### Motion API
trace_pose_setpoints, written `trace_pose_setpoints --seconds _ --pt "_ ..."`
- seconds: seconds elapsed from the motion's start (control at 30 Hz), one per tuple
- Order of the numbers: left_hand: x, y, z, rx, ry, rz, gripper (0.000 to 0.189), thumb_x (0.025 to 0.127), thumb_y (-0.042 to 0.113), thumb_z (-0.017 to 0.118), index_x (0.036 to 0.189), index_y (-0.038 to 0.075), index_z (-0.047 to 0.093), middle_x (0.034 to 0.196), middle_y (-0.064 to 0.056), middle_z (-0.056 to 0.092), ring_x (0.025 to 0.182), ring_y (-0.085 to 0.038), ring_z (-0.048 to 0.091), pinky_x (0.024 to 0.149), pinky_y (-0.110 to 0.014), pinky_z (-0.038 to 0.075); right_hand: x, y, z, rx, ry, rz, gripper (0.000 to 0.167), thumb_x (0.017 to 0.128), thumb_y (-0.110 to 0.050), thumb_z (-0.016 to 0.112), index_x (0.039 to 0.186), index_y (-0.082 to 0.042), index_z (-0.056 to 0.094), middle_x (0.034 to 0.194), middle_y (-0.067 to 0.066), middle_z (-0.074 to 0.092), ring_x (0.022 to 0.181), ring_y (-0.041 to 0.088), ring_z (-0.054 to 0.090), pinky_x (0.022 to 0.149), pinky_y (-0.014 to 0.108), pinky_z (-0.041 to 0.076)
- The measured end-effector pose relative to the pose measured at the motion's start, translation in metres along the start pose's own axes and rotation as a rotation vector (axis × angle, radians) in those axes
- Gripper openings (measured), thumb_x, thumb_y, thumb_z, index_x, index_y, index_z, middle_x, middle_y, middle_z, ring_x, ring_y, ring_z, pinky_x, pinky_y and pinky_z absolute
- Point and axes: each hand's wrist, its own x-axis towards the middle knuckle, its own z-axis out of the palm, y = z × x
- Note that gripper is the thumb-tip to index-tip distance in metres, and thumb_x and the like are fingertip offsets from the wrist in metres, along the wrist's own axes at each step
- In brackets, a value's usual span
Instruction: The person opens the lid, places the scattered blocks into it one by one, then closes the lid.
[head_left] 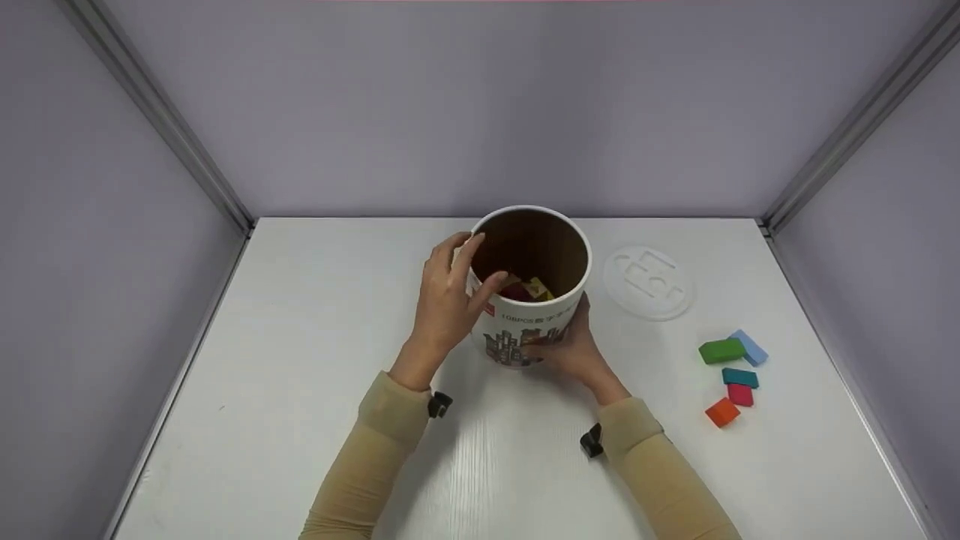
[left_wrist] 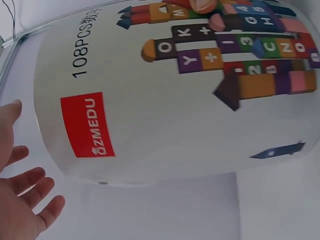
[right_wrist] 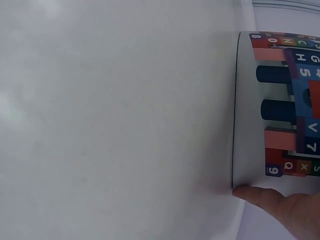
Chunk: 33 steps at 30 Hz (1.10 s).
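Note:
A white cylindrical tub (head_left: 491, 322) printed with toy blocks and a red label stands near the back of the table. Yellow and red blocks (head_left: 536, 289) lie inside it; the rest of its contents is hidden by the wall. My right hand (head_left: 574, 349) grips the tub low on its right side, thumb across the front. In the right wrist view that thumb (right_wrist: 260, 197) lies by the tub's bottom edge. At the rim's left side is my left hand (head_left: 450, 296), fingers spread. The left wrist view shows its fingers (left_wrist: 37, 187) apart from the tub wall.
Right of the tub lies a round white lid (head_left: 649, 283) with cut-out shapes. Farther right are a green block (head_left: 722, 351), a light blue block (head_left: 750, 347), a teal block (head_left: 740, 377), a red block (head_left: 740, 395) and an orange block (head_left: 722, 412). Walls enclose the table's back and sides.

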Motion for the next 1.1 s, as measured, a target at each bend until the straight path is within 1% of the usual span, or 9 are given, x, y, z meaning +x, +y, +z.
trace_pose_setpoints --seconds 0.13,0.27,0.43,0.6,0.67,0.73,0.87,0.97,1.1 --pt "-0.015 -0.009 0.001 -0.075 0.000 -0.038 0.078 0.089 0.044 0.071 0.144 -0.002 0.041 0.140 -0.021 0.042 0.129 -0.032 0.044 0.104 -0.049 0.040 -0.003 -0.014 -0.001 0.000 -0.006 0.003 0.133 0.065 -0.012 0.093 0.152 -0.007 -0.007 0.153 0.021 0.021 0.142 0.029 0.026 0.118 0.042 0.018" --pt "-0.032 -0.017 0.008 -0.192 -0.038 -0.139 0.101 0.081 0.046 0.078 0.152 -0.003 0.025 0.146 -0.019 0.037 0.137 -0.027 0.036 0.111 -0.047 0.034 -0.003 -0.014 -0.001 0.002 -0.007 0.001 0.132 0.065 -0.009 0.093 0.152 -0.007 -0.006 0.152 0.021 0.022 0.141 0.029 0.026 0.118 0.042 0.019" --pt "-0.055 -0.025 0.022 -0.303 -0.160 -0.317 0.122 0.072 0.048 0.085 0.156 0.000 0.010 0.151 -0.018 0.032 0.141 -0.026 0.029 0.113 -0.048 0.030 -0.003 -0.012 -0.001 0.030 -0.001 -0.021 0.132 0.064 -0.009 0.093 0.152 -0.009 -0.004 0.152 0.021 0.022 0.141 0.027 0.027 0.118 0.040 0.019" --pt "-0.072 -0.035 0.038 -0.394 -0.294 -0.490 0.129 0.067 0.050 0.088 0.157 0.006 0.007 0.157 -0.013 0.024 0.144 -0.026 0.024 0.115 -0.049 0.025 -0.003 -0.009 0.000 0.047 -0.015 -0.038 0.133 0.064 -0.008 0.093 0.152 -0.009 -0.006 0.152 0.023 0.021 0.142 0.027 0.025 0.118 0.040 0.017" --pt "-0.075 -0.039 0.045 -0.434 -0.320 -0.505 0.129 0.066 0.050 0.089 0.158 0.010 0.008 0.159 -0.008 0.022 0.146 -0.024 0.021 0.116 -0.048 0.023 -0.003 -0.009 0.000 0.051 -0.015 -0.046 0.133 0.064 -0.008 0.093 0.152 -0.009 -0.007 0.152 0.023 0.021 0.142 0.029 0.025 0.118 0.041 0.017" --pt "-0.077 -0.044 0.051 -0.472 -0.334 -0.499 0.128 0.065 0.049 0.090 0.158 0.014 0.009 0.160 -0.003 0.020 0.146 -0.021 0.019 0.117 -0.046 0.021 -0.002 -0.008 0.000 0.059 -0.014 -0.052 0.134 0.063 -0.008 0.093 0.152 -0.010 -0.006 0.152 0.024 0.021 0.141 0.031 0.026 0.118 0.042 0.017" --pt "-0.075 -0.052 0.061 -0.540 -0.328 -0.467 0.128 0.064 0.044 0.092 0.159 0.023 0.008 0.160 0.003 0.020 0.146 -0.016 0.018 0.117 -0.045 0.022 -0.001 -0.007 -0.001 0.072 -0.010 -0.058 0.135 0.062 -0.008 0.094 0.152 -0.010 -0.006 0.152 0.024 0.021 0.141 0.033 0.025 0.117 0.042 0.018" --pt "-0.071 -0.055 0.065 -0.592 -0.311 -0.465 0.131 0.062 0.037 0.094 0.159 0.026 0.007 0.160 0.003 0.020 0.145 -0.017 0.020 0.116 -0.046 0.022 -0.001 -0.008 -0.001 0.079 -0.011 -0.056 0.135 0.062 -0.007 0.094 0.152 -0.009 -0.007 0.152 0.024 0.020 0.142 0.033 0.024 0.118 0.041 0.017" --pt "-0.062 -0.052 0.066 -0.707 -0.291 -0.429 0.137 0.058 0.020 0.097 0.158 0.023 0.004 0.159 -0.007 0.023 0.143 -0.026 0.026 0.116 -0.049 0.020 -0.002 -0.009 -0.001 0.069 -0.006 -0.045 0.134 0.062 -0.007 0.094 0.152 -0.008 -0.006 0.153 0.023 0.020 0.142 0.030 0.024 0.118 0.041 0.017"
